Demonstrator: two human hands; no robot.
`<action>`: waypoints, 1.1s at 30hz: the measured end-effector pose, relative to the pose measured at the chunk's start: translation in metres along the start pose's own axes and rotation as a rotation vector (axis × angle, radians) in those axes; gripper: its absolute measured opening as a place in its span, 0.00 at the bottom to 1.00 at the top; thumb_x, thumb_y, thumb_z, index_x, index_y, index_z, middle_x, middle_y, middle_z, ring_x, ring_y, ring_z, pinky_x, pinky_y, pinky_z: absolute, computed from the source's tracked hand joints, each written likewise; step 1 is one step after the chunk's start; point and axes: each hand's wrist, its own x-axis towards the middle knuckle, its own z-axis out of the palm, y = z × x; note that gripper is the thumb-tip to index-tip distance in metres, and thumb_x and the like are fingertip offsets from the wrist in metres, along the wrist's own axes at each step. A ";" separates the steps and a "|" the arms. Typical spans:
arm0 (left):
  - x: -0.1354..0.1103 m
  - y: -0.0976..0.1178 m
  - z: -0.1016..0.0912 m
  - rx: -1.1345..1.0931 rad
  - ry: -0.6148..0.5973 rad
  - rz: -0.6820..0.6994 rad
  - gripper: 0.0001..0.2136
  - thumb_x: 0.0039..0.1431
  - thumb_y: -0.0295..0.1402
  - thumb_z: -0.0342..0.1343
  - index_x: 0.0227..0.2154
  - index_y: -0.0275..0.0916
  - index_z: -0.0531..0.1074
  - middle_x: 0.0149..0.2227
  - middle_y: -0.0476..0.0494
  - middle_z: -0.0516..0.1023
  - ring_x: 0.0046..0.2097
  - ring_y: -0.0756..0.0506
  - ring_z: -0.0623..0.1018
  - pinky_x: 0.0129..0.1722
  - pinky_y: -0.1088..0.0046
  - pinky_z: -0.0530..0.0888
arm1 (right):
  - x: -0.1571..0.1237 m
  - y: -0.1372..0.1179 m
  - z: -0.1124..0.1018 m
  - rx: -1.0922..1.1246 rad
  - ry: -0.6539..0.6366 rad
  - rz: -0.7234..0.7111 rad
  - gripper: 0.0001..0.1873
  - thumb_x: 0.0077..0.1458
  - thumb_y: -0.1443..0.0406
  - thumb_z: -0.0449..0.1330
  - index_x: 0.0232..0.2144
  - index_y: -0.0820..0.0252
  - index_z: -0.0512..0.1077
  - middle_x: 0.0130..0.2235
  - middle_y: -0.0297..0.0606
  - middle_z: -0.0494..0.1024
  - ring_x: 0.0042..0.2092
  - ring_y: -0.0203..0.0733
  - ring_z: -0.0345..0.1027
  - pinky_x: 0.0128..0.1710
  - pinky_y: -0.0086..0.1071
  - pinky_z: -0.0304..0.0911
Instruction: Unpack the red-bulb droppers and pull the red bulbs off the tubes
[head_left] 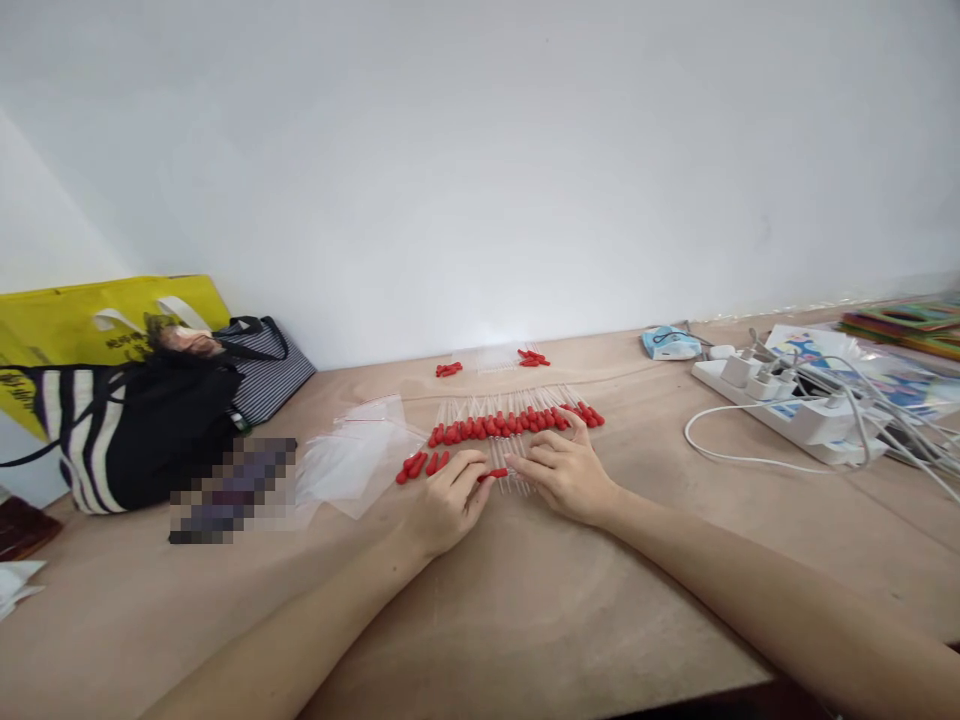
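Observation:
My left hand [452, 500] pinches a red rubber bulb [495, 473] lying sideways. My right hand [566, 470] has its fingers closed on the clear glass tube at the bulb's right end, a dropper pipette; the fingers cover most of the tube. Beyond both hands runs a long row of droppers [510, 425], red bulbs towards me and clear tubes pointing away. Below that row, bare glass tubes [504, 455] lie between my hands, partly hidden by them. Several loose red bulbs [414, 465] rest just left of my left hand.
Clear zip bags [352, 455] lie to the left, beside a blurred dark object [236, 490] and a black bag [142, 430]. More red bulbs [534, 357] and clear tubes [499, 358] are near the wall. A white power strip [780, 410] with cables and a blue mask [671, 343] sit right.

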 end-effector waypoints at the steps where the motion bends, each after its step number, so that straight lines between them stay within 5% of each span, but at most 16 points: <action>1: -0.001 0.001 0.001 -0.009 -0.004 -0.027 0.04 0.55 0.28 0.48 0.31 0.36 0.67 0.36 0.42 0.72 0.38 0.49 0.73 0.37 0.73 0.71 | -0.001 -0.001 0.002 -0.002 0.007 0.004 0.10 0.55 0.66 0.50 0.36 0.54 0.71 0.22 0.29 0.72 0.34 0.35 0.62 0.51 0.44 0.38; 6: -0.003 -0.002 0.006 -0.020 -0.075 -0.050 0.09 0.55 0.34 0.50 0.37 0.38 0.69 0.45 0.40 0.71 0.48 0.43 0.69 0.47 0.63 0.68 | -0.005 -0.004 0.008 0.019 0.017 0.025 0.09 0.54 0.65 0.51 0.34 0.55 0.71 0.21 0.29 0.71 0.30 0.34 0.59 0.51 0.43 0.38; 16: -0.005 0.000 0.005 -0.032 -0.141 -0.025 0.08 0.59 0.31 0.45 0.30 0.39 0.69 0.35 0.47 0.76 0.45 0.46 0.72 0.51 0.60 0.62 | -0.007 -0.002 0.002 0.074 -0.020 0.009 0.10 0.54 0.67 0.50 0.29 0.54 0.72 0.19 0.28 0.68 0.29 0.33 0.56 0.49 0.41 0.40; 27: -0.008 0.001 0.002 -0.119 -0.162 -0.025 0.08 0.58 0.28 0.44 0.28 0.39 0.68 0.32 0.47 0.73 0.44 0.47 0.71 0.43 0.67 0.65 | -0.006 -0.004 -0.003 0.094 -0.062 0.014 0.12 0.53 0.68 0.49 0.31 0.50 0.71 0.21 0.28 0.70 0.30 0.34 0.56 0.49 0.41 0.40; 33: -0.006 0.006 -0.001 -0.148 -0.144 -0.091 0.08 0.58 0.29 0.45 0.27 0.38 0.67 0.32 0.46 0.71 0.34 0.49 0.69 0.36 0.72 0.67 | -0.006 -0.005 -0.001 0.088 -0.039 0.007 0.11 0.53 0.69 0.49 0.31 0.53 0.71 0.20 0.29 0.69 0.29 0.35 0.55 0.48 0.41 0.43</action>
